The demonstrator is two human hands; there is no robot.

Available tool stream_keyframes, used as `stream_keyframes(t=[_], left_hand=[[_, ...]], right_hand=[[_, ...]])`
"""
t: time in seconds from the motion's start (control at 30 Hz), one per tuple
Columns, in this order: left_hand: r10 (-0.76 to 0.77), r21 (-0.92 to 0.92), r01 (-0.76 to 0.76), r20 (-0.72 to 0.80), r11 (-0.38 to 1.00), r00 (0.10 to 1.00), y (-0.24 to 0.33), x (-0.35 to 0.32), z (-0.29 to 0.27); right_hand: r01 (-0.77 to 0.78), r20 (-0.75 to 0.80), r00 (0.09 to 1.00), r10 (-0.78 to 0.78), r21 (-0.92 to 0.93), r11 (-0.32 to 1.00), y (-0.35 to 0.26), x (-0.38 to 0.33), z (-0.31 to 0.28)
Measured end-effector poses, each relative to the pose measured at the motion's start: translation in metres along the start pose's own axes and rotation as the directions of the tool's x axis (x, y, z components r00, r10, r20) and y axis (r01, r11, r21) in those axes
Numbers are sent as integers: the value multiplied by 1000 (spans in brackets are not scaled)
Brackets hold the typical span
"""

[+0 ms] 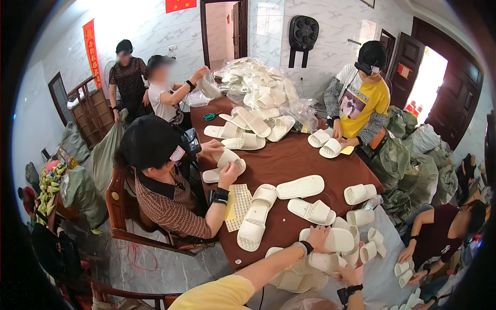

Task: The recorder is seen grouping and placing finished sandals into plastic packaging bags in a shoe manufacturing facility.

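At the near right corner of the table, my left hand (315,238) reaches across from a yellow sleeve, its fingers closed on the strap end of a cream slipper (339,239). Just below and to the right, my right hand (349,275) wears a dark wristband and is closed at the edge of another cream slipper (325,262). Its fingertips are partly hidden. A heap of similar slippers (294,281) lies under my left forearm. More slippers sit close by, among them a loose pair (372,245) to the right and a sole-up one (300,187) farther off.
A brown-covered table (302,155) carries a pile of bagged slippers (261,82), green scissors (211,117) and sticker sheets (239,206). Co-workers handle slippers at the left, far right and lower right. Stuffed sacks (395,165) stand beyond the right side; a wooden chair (121,206) stands left.
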State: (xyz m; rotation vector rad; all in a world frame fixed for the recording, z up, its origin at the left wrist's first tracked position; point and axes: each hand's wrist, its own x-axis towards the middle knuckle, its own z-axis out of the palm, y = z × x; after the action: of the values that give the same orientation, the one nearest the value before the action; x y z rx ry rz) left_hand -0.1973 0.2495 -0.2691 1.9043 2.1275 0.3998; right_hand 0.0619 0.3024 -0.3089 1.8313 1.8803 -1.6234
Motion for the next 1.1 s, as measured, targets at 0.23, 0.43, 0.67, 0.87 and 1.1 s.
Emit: stream_keyframes(t=[0.23,0.43,0.67,0.87,1.1], left_hand=[[32,-676,0,36,737,999,-9,-41,-99],[229,-967,219,244,130,942,22,-122,-152],[338,-710,545,430,-446,837,76,-213,-120],[546,-537,606,290,-587,786,81,-243,-87],[608,-394,626,187,-673,772,95,-251,-103]], right_hand=[[291,11,944,-330,448,846,-83,-132,-19],[699,-321,714,-622,363,616,-121,-247,-20],[728,-403,521,-753,-251,638,-68,-304,-34],[480,-318,661,-680,-517,708,-29,-359,-23],[562,-433,627,-647,-324,761,-42,-394,-21]])
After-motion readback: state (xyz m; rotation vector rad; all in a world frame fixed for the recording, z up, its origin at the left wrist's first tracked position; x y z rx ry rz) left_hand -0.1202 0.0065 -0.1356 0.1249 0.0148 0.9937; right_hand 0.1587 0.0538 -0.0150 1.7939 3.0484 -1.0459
